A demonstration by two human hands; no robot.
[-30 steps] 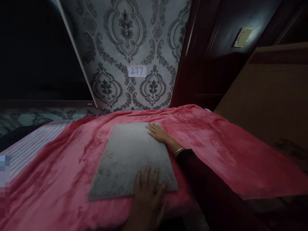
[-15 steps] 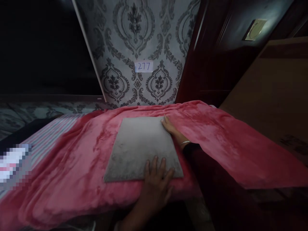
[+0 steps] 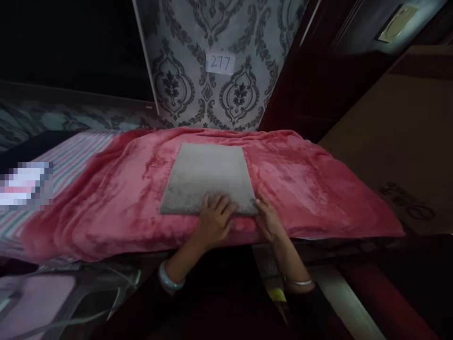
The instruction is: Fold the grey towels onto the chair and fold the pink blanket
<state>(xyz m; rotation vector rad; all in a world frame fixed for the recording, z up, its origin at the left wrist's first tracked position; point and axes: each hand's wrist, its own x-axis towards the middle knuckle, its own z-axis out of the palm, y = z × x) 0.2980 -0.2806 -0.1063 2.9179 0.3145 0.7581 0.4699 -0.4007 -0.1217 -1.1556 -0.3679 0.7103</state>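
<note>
So the flat grey rectangular fuzzy mat (image 3: 212, 172) is lying on the plush pink blanket (image 3: 293, 184), stretching away from both open hands, with the left hand (image 3: 214, 219) spread on its near edge and the right hand (image 3: 271, 219) right by its near right corner.

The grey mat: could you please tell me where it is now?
In the head view, the grey mat lies flat on the pink blanket, left of the right hand, with the left hand's fingers on its near edge.
</note>
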